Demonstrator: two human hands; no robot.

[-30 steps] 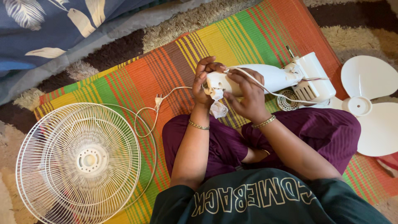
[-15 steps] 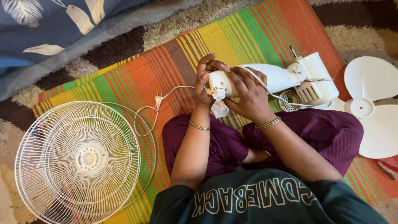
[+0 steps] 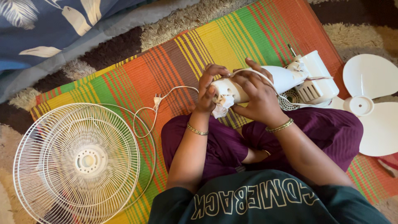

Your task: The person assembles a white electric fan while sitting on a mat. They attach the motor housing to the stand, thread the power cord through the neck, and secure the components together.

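Observation:
I sit cross-legged on a striped mat (image 3: 124, 79) with a white fan body (image 3: 286, 76) lying across in front of me. My left hand (image 3: 206, 89) grips the near end of its stand tube and presses a crumpled white cloth (image 3: 222, 107) against that end. My right hand (image 3: 258, 94) wraps over the tube just beside it, fingers spread across the top. The fan's white power cord (image 3: 166, 97) runs over my right hand and trails left to its plug (image 3: 158, 100) on the mat.
Two stacked white wire fan grilles (image 3: 78, 161) lie at my left on the mat. A white three-blade fan propeller (image 3: 365, 103) rests at the right on the shaggy brown and cream rug (image 3: 356, 31). A blue leaf-print bedcover (image 3: 54, 29) fills the upper left.
My right hand slid further over the tube and its fingers spread. My left hand shifted lower on the tube end, pressing the cloth closer. The fan body turned slightly.

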